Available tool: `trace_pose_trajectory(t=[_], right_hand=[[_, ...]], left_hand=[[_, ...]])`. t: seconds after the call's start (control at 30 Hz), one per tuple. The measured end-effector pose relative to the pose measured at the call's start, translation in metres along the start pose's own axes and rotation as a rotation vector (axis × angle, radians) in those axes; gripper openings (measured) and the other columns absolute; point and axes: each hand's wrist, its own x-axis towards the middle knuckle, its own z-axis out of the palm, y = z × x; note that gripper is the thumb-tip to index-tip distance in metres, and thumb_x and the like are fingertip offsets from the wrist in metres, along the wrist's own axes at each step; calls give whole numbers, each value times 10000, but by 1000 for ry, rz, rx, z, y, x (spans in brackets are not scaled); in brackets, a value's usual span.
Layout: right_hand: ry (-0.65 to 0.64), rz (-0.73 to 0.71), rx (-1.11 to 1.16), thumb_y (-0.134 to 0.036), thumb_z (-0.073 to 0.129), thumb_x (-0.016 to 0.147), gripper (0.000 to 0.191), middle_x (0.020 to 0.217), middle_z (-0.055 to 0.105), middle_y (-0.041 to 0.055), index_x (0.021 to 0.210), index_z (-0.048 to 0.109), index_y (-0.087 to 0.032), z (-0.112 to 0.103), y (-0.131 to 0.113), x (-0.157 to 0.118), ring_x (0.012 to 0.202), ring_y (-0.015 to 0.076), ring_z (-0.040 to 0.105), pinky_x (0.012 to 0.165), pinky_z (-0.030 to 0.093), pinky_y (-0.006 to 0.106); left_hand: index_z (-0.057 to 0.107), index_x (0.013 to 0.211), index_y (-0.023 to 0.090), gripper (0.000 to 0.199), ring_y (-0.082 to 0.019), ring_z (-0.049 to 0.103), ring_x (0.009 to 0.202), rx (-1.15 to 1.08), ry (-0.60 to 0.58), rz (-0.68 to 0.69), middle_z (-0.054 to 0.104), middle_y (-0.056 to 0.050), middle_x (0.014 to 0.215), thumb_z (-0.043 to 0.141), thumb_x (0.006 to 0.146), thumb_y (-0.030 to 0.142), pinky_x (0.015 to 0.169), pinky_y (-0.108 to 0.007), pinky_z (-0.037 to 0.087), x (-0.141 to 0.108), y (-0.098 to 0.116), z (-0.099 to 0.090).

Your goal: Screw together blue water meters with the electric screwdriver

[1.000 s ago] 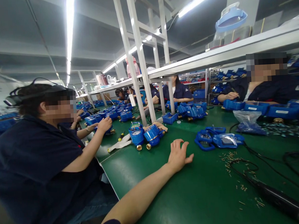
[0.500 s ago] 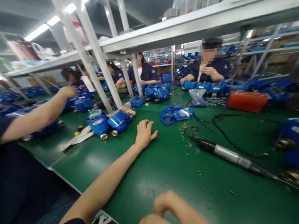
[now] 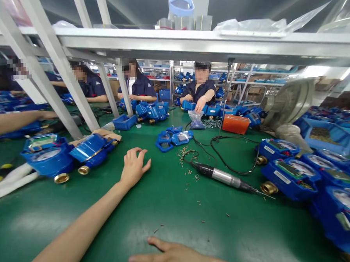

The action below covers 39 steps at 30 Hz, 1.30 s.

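My left hand (image 3: 134, 167) rests on the green tabletop with its fingers apart and nothing in them. To its left stand two blue water meters (image 3: 89, 152) with brass fittings. Low in the view, my right hand (image 3: 172, 258) is spread over the table, empty, partly cut off by the lower edge. Beyond and right of my left hand lie blue meter covers (image 3: 175, 138), with a pile of small screws (image 3: 185, 154) in front of them. An electric screwdriver (image 3: 224, 177) lies on its side, its bit pointing right.
Several open blue meters (image 3: 291, 175) line the right side. A bag (image 3: 196, 120), an orange-red box (image 3: 235, 124) and a fan (image 3: 291, 101) stand farther back. A metal shelf (image 3: 187, 38) crosses overhead. A co-worker's arm (image 3: 16, 121) reaches in from the left; others sit opposite.
The view has swung right, bringing in the fan and more meters. My right hand has opened from curled fingers to a spread. My left hand keeps its pose on the table.
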Motion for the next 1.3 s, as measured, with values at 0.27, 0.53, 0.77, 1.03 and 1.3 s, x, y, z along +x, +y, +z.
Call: trace_pose_trajectory(t=[0.27, 0.53, 0.77, 1.03, 1.3], right_hand=[[-34, 613, 184, -323, 364, 1016, 436, 1483, 482, 60, 1396, 486, -149, -10, 90, 3, 1409, 201, 384, 1209, 153, 409], [-37, 732, 123, -487, 425, 981, 601, 1561, 347, 84, 1497, 343, -190, -49, 82, -45, 1471, 245, 245, 1202, 130, 485], [-176, 717, 41, -579, 555, 886, 712, 1625, 63, 75, 1502, 220, -455, -41, 13, -127, 1459, 447, 112, 1024, 221, 767], [-201, 918, 152, -538, 533, 914, 645, 1628, 108, 19, 1493, 264, -449, -49, 54, -93, 1481, 385, 123, 1097, 198, 721], [8, 923, 81, -194, 480, 959, 381, 1495, 457, 106, 1321, 594, -230, -4, 128, -45, 1413, 281, 382, 1137, 365, 531]], left_hand=[[544, 1217, 167, 377, -332, 496, 1075, 19, 3, 15, 510, -168, 1157, 500, 904, 373, 823, -442, 469, -1, -2, 3], [544, 1209, 169, 373, -330, 509, 1064, -15, -20, 37, 506, -171, 1152, 488, 907, 380, 811, -451, 485, -3, -5, 4], [549, 1213, 170, 406, -324, 503, 1073, -98, -87, 18, 503, -159, 1129, 484, 905, 425, 818, -442, 486, -3, -5, 12], [524, 1243, 189, 440, -316, 504, 1060, -143, -171, -53, 493, -149, 1147, 481, 896, 457, 815, -443, 491, -4, -5, 21], [532, 1251, 186, 482, -305, 514, 1031, -173, -235, -151, 502, -140, 1125, 480, 882, 492, 830, -440, 480, -7, -13, 30]])
